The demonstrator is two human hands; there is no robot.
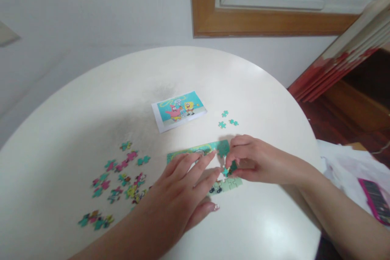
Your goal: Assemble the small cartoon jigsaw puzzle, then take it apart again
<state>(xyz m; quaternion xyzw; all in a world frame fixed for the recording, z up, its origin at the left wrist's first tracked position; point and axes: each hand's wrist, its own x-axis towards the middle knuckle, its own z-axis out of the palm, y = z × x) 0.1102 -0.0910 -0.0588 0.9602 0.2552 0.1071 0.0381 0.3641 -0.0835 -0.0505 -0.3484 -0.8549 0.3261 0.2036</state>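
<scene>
A pale, rounded surface (268,101) is carrying everything in front of me. My left hand (183,183) is spreading its fingers wide over the work, seemingly steadying it, while my right hand (257,158) is coming in from the surface's right edge with thumb and fingertips pinched narrow. Under both hands, the partly joined puzzle (229,185) is lying nearer the right edge than the left, a white gap showing in its middle. Beyond it, toward the far edge, the reference picture (182,107) is lying face up, slightly turned. Toward the left edge, loose pieces (115,195) are lying in scattered heaps; a few teal pieces (222,124) are sitting beyond my right hand. Smallest of all, one teal piece (226,172) is resting in my right fingertips at the gap's right side. I judge I'm fitting this piece; the next move seems to be calling for lining up its tabs, then pressing it flat without shifting its neighbours.
</scene>
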